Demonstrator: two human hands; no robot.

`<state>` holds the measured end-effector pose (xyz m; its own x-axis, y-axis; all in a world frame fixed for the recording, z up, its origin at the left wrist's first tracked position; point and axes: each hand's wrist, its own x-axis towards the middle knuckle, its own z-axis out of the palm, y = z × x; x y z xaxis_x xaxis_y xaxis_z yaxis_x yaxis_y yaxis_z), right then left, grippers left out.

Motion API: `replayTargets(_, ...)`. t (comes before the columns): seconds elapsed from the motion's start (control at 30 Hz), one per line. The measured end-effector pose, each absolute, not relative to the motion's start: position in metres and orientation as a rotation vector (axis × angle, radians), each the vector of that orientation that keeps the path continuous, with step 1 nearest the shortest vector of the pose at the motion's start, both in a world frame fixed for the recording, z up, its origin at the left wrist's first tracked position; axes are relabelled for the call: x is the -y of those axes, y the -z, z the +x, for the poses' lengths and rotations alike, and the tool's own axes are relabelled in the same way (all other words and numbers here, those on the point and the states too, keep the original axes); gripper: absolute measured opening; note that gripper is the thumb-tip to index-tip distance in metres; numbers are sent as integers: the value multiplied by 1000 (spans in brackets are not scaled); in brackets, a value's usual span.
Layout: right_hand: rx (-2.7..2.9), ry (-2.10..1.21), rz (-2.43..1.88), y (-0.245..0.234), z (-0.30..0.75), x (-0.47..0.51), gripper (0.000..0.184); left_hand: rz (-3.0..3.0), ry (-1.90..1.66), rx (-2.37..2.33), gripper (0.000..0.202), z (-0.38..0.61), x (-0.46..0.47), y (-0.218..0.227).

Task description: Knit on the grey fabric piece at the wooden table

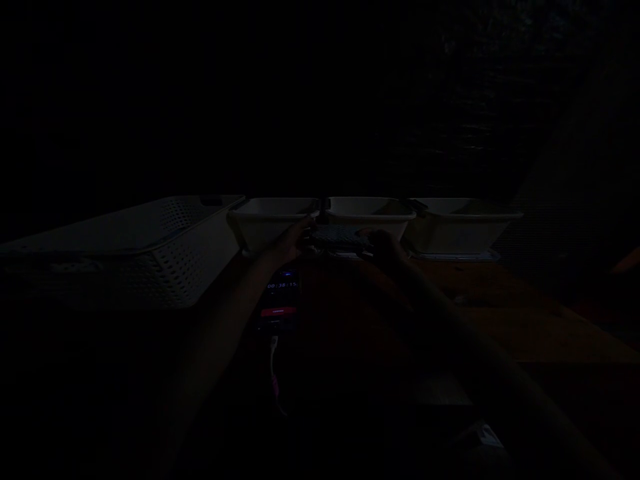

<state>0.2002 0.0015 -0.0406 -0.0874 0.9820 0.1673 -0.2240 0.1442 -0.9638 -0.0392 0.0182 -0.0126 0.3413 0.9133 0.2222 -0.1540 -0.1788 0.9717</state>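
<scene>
In the very dark view, a dark grey-blue, oblong item with a textured surface (337, 235) sits at the centre of the frame, spanning the space between the person's two bare hands, in front of the middle tub. The left hand (299, 239) grips its left end and the right hand (383, 243) grips its right end, both with fingers partly curled around it; the exact finger positions are lost in shadow. Behind them, three pale, rectangular, open-topped tubs stand in a row: one left of centre (275, 227), one at centre (370, 210) and one right of centre (455, 233). A large, white, perforated plastic basket (175, 267) fills the middle left of the frame. Below the left hand, a dark phone with a lit screen (280, 298) shows 00:38:15 above a red bar, and a thin white cable (273, 353) runs down from it. A brown wooden tabletop (540, 327) shows at middle right, and a small pale object, too dim to identify (487, 435), lies at lower right.
</scene>
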Motion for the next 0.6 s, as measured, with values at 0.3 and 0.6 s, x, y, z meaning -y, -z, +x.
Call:
replayTargets(0.3,1330,-1200,-823,33,190,16,29,1597,-1055,-730,29,-39,-15,19)
replayTargets(0.6,1391,-1080,-789,36,188,17,42,1642,-1062,-737,29,-39,-13,17)
